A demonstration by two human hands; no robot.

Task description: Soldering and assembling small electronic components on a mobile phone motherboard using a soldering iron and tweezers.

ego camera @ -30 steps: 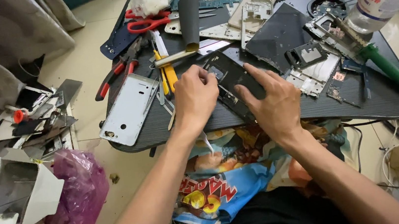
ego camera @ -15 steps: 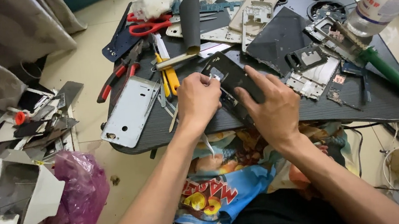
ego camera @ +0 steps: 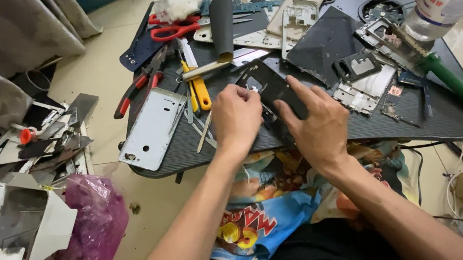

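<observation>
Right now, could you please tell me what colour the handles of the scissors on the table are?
Red. The scissors lie at the far side of the table, clearest in the head view.

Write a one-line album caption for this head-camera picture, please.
Both hands, left hand and right hand, on a dark phone frame on a black tray crowded with parts, red scissors and pliers.

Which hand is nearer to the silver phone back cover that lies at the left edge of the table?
The left hand. It is just right of the silver back cover, without touching it. The right hand is farther right, beyond the left hand, resting on the dark phone frame.
</observation>
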